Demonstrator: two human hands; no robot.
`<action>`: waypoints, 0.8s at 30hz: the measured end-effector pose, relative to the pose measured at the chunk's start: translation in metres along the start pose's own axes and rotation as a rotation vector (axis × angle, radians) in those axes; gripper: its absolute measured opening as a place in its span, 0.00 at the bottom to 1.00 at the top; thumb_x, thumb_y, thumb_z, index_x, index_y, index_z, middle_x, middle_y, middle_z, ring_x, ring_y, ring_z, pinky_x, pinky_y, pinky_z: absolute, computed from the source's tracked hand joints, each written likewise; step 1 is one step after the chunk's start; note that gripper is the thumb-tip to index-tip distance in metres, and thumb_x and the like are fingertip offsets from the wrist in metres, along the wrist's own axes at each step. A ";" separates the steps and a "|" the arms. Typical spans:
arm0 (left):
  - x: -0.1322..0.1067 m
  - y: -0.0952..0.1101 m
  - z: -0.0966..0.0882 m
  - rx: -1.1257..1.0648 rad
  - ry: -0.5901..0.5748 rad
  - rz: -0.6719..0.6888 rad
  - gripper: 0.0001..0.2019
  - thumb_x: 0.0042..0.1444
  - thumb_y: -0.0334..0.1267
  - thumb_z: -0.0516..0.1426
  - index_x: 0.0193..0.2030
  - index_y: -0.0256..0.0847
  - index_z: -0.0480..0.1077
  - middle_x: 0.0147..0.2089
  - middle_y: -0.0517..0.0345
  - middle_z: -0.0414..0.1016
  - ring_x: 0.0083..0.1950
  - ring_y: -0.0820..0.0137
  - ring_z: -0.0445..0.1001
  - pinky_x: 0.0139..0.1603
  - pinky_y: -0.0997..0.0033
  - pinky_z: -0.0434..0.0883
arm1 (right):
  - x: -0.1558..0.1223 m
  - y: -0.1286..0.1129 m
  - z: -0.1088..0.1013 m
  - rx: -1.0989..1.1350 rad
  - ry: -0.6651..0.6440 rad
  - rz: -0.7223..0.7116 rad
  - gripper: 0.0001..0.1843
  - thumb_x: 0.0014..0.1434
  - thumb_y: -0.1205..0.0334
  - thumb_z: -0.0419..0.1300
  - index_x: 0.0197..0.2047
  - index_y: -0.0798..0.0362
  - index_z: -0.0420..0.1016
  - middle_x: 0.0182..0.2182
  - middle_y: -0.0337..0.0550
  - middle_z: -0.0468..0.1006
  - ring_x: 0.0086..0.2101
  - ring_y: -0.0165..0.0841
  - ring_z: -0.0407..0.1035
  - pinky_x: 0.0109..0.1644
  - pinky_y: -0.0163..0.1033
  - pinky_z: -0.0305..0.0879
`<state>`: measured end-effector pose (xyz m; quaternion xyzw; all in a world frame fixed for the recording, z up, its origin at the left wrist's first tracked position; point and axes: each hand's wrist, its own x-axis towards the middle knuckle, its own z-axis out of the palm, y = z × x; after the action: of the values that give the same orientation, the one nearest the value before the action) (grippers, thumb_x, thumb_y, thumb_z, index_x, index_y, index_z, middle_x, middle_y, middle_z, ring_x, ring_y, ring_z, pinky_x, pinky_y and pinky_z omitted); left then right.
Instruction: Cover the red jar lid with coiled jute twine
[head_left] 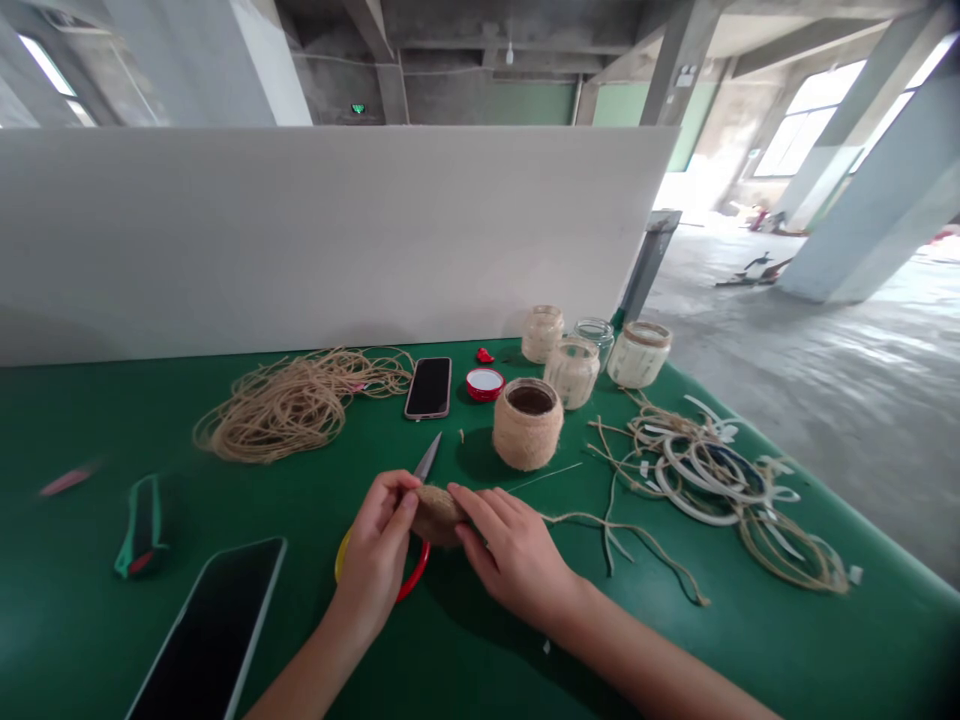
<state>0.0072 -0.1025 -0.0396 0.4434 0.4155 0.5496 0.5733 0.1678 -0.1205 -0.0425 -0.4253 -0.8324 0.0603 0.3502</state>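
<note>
My left hand (pixel 379 548) and my right hand (pixel 510 545) both grip a small twine-wrapped object (pixel 437 512) low over the green table (pixel 315 600). The fingers of each hand are curled around its ends. Scissors lie right under the hands: the blade (pixel 428 460) points away from me and the red and yellow handles (pixel 411 580) show below my left hand. A thin strand of twine (pixel 622 535) trails rightward from the object. Just beyond the hands stands a jar fully wrapped in twine (pixel 527 424).
A loose heap of twine (pixel 289 405) lies at back left. One phone (pixel 429 387) lies beside it, another phone (pixel 214 630) at the near left. A red lid (pixel 484 384), several jars (pixel 574 370), tape rings with twine scraps (pixel 712 470) and a green tool (pixel 142 525) surround the hands. A white board (pixel 315 230) walls the table's back.
</note>
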 end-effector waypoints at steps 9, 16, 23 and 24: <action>0.000 0.003 0.004 -0.101 -0.014 -0.021 0.08 0.50 0.39 0.58 0.35 0.41 0.64 0.32 0.61 0.68 0.34 0.73 0.68 0.35 0.75 0.65 | -0.002 0.002 0.002 0.066 0.038 0.036 0.19 0.61 0.69 0.46 0.55 0.59 0.61 0.36 0.50 0.72 0.35 0.36 0.65 0.39 0.42 0.66; 0.002 -0.003 -0.006 0.125 -0.054 -0.009 0.05 0.56 0.40 0.52 0.36 0.42 0.64 0.33 0.61 0.67 0.36 0.72 0.67 0.38 0.74 0.64 | -0.001 0.004 0.002 0.097 -0.002 -0.015 0.21 0.60 0.72 0.43 0.57 0.61 0.59 0.37 0.52 0.70 0.36 0.36 0.65 0.40 0.42 0.67; -0.004 0.003 -0.004 0.656 -0.193 0.188 0.10 0.54 0.40 0.54 0.43 0.44 0.63 0.40 0.57 0.69 0.41 0.67 0.69 0.42 0.70 0.65 | -0.001 -0.001 -0.002 0.072 -0.031 -0.086 0.21 0.61 0.71 0.43 0.58 0.60 0.57 0.35 0.51 0.71 0.35 0.35 0.65 0.39 0.42 0.68; -0.004 0.002 -0.004 0.693 -0.191 0.207 0.10 0.54 0.39 0.54 0.44 0.44 0.62 0.41 0.57 0.68 0.42 0.67 0.69 0.43 0.70 0.65 | -0.001 -0.001 -0.002 0.072 -0.023 -0.083 0.21 0.62 0.71 0.43 0.58 0.60 0.57 0.35 0.51 0.71 0.35 0.35 0.65 0.39 0.42 0.67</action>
<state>0.0026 -0.1066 -0.0385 0.7001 0.4745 0.3875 0.3668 0.1691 -0.1222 -0.0409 -0.3769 -0.8505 0.0807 0.3578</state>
